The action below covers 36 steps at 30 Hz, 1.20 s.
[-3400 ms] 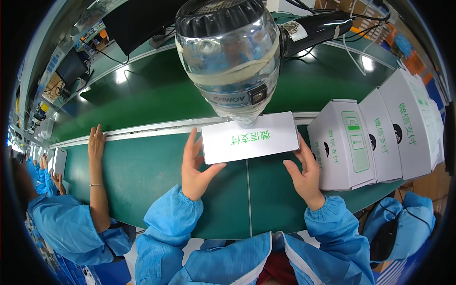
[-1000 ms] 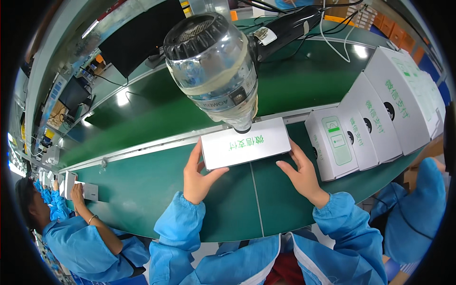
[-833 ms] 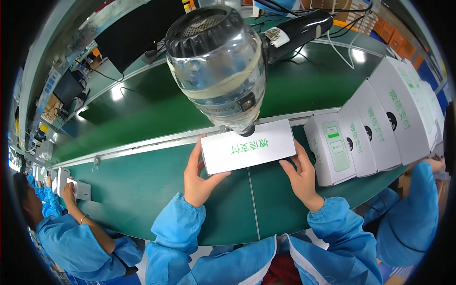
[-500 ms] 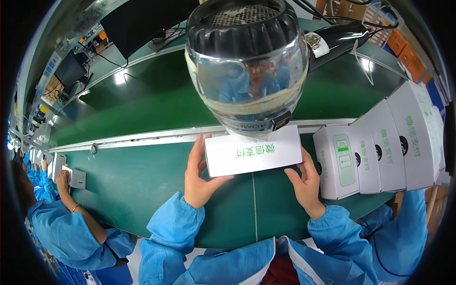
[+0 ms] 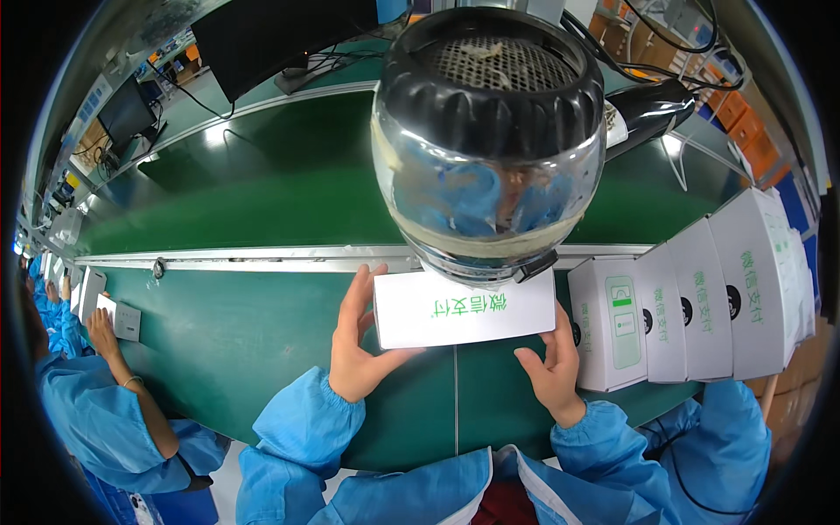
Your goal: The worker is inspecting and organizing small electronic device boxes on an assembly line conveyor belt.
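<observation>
A white carton box [image 5: 402, 328] with green print on its facing side is held between my two hands. My left hand [image 5: 357, 354] grips its left end, with the thumb under the lower edge and the fingers up along the side. At the right end my right hand [image 5: 553, 367] holds it, thumb bent near the bottom corner and the other fingers partly behind the box. A hair dryer [image 5: 490, 184] with a shiny body and black ribbed mesh back hangs right over the box, its nozzle covering part of the upper edge.
White cartons [image 5: 626, 324] stand in a row on the right of the green bench [image 5: 254, 350]. A metal rail [image 5: 236, 260] crosses behind my hands. At the left a co-worker's hand [image 5: 103, 331] touches a small white box [image 5: 128, 320]. A dark monitor [image 5: 271, 44] stands at the back.
The whole view has shifted, so the hair dryer sits lower and further right in it. My hands keep their hold on the box under the nozzle. The co-worker's hand has moved slightly.
</observation>
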Available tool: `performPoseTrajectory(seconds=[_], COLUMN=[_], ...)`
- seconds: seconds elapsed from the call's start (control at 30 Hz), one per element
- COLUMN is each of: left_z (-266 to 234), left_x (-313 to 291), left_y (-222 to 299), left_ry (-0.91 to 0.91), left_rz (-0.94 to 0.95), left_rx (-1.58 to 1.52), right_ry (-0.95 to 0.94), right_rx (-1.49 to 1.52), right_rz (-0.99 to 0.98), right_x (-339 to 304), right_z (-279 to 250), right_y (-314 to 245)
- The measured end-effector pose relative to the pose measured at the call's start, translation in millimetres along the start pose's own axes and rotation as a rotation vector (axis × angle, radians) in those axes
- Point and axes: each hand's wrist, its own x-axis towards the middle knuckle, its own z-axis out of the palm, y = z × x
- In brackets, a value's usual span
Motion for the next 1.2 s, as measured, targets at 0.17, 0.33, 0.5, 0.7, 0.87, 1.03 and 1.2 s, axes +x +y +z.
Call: performPoseTrajectory(seconds=[0.17, 0.33, 0.5, 0.7, 0.87, 1.03, 1.2], left_z=[-0.6, 0.1, 0.7, 1.6, 2.1, 2.4, 2.2], left_x=[0.5, 0.5, 0.7, -0.3, -0.1, -0.3, -0.3], left_y=[1.3, 1.2, 2.1, 5.1, 4.3, 4.9, 5.6], left_ry=[0.010, 0.015, 0.016, 0.025, 0.025, 0.027, 0.029], left_rz=[-0.014, -0.011, -0.025, -0.029, -0.021, -0.007, -0.008], left_rx=[-0.014, -0.010, -0.007, 0.010, 0.009, 0.009, 0.016], right_ry=[-0.007, -0.007, -0.009, -0.002, -0.007, -0.005, -0.005], right_rx=[-0.010, -0.035, -0.063, -0.081, -0.110, -0.117, -0.119], right_rz=[-0.013, -0.021, -0.032, -0.036, -0.046, -0.047, -0.046], right_x=[2.0, 2.8, 3.4, 2.8, 3.3, 2.3, 2.6], right_z=[1.4, 2.1, 2.1, 2.4, 1.5, 2.4, 2.9], right_y=[1.4, 1.1, 2.4, 3.3, 2.6, 3.1, 2.6])
